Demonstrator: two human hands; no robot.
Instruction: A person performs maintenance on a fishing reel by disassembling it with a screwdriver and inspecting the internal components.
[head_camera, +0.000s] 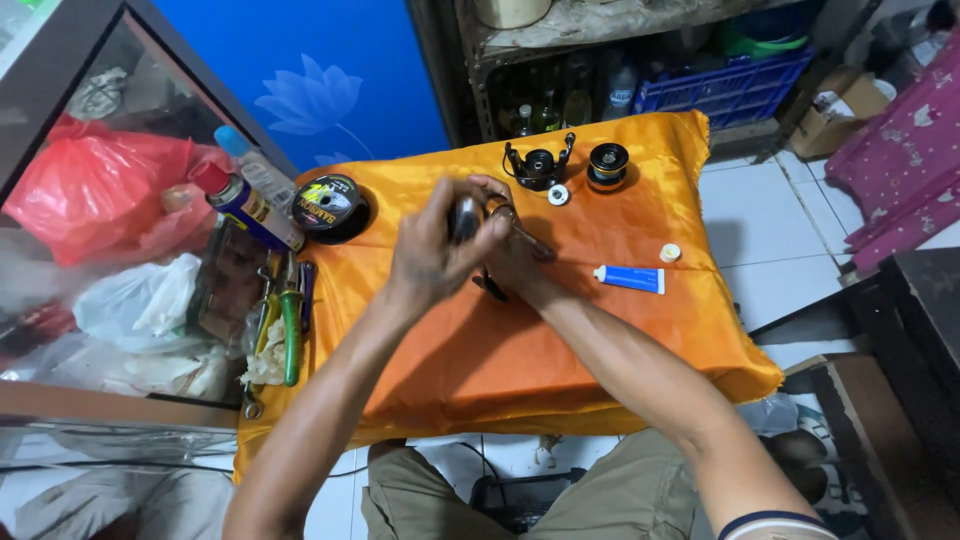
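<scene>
A: Since both hands are wrapped on it, list the fishing reel body (470, 222) first: held above the orange cloth (560, 340), mid-table. Left hand (432, 258) closed over its dark housing; right hand (515, 255) closed beneath, by the stem.

B: Handling?

A: Likely rigid metal, compact, fairly dense, possibly greasy; best gripped by the housing, not the thin handle arm.

B: Counts?

A: One rotor (538, 165), one spool (607, 165), one white washer (558, 194), one blue tube (630, 279), one small cap (670, 253), one line spool (328, 205), two spray cans (248, 205).
</scene>
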